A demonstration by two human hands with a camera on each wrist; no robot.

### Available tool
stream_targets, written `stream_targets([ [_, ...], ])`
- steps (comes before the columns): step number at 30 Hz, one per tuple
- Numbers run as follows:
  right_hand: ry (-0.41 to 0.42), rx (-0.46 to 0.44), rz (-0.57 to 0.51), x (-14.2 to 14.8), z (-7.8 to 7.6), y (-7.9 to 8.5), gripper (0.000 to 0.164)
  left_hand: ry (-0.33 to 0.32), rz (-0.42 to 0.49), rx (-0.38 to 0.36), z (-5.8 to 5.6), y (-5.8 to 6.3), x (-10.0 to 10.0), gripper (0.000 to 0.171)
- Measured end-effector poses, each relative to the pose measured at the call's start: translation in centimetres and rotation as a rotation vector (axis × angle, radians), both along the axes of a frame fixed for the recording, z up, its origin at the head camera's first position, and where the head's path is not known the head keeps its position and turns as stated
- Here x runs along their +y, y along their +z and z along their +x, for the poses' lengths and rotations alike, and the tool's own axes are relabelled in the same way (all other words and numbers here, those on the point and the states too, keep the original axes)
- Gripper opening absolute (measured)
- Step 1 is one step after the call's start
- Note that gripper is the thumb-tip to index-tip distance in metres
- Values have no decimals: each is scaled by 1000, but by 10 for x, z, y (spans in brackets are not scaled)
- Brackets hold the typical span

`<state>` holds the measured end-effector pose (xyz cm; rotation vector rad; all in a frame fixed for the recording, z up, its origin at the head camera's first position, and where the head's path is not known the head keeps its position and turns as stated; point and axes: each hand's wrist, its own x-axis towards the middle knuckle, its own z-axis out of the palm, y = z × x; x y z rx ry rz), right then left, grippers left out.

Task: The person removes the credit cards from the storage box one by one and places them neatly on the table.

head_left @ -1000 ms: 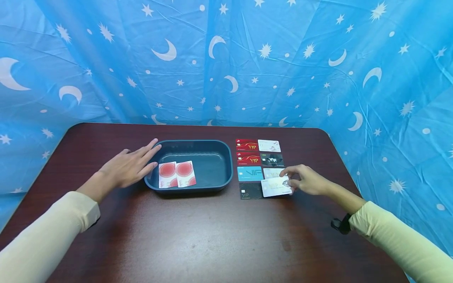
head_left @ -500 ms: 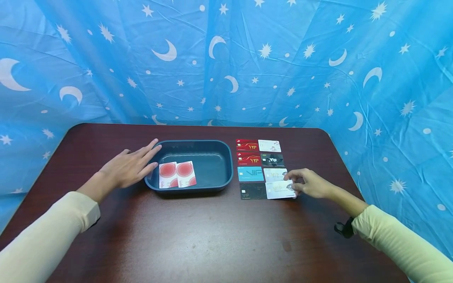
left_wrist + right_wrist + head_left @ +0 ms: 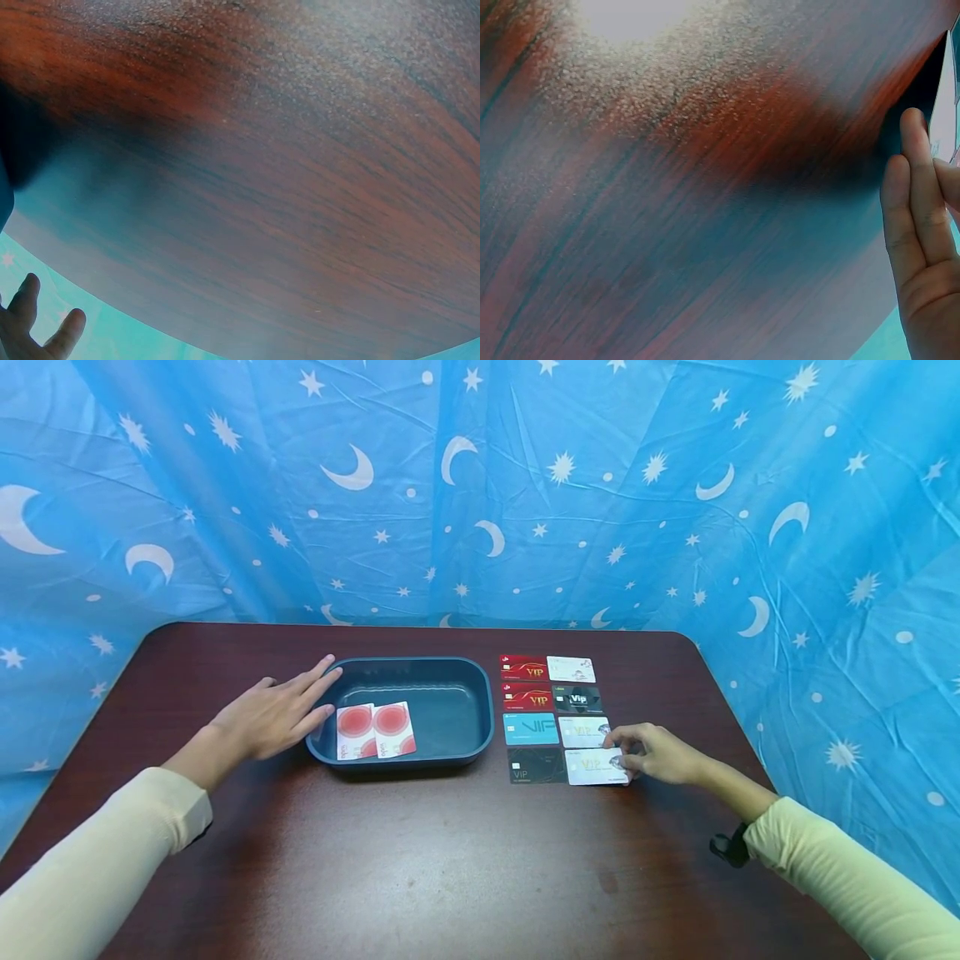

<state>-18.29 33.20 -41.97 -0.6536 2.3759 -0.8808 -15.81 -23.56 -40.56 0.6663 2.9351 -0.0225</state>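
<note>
My right hand (image 3: 660, 753) pinches a white VIP card (image 3: 592, 767) by its right end, low over the table at the near right corner of the card layout. In the right wrist view, part of that card (image 3: 945, 97) stands at a slant above the wood, beside the right hand's fingers (image 3: 913, 202). Just behind it lies another white VIP card (image 3: 581, 732), and to its left a black VIP card (image 3: 536, 766). With fingers straight and spread, my left hand (image 3: 273, 714) rests on the left rim of a dark blue tray (image 3: 450, 758).
Two red-and-white cards (image 3: 356, 732) overlap inside the tray. Further cards lie in two columns: a light blue card (image 3: 530, 728), two red cards (image 3: 527, 697), a dark green card (image 3: 577, 699) and a white card (image 3: 571, 669). A starry blue curtain (image 3: 420, 510) hangs behind the table (image 3: 420, 860).
My right hand has moved the white VIP card rightward, then slightly nearer and lower, uncovering the white card behind and the black card beside it. The left hand has stayed still.
</note>
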Motion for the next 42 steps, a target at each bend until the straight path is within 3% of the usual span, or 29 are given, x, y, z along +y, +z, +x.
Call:
stream_targets([
  [9, -22, 14, 17, 0, 1, -6, 28, 9, 7, 3, 0, -1, 0, 71],
  [27, -18, 54, 66, -2, 3, -1, 28, 4, 10, -16, 1, 2, 0, 71],
  [42, -52, 11, 67, -1, 3, 1, 28, 8, 14, -14, 1, 2, 1, 71],
])
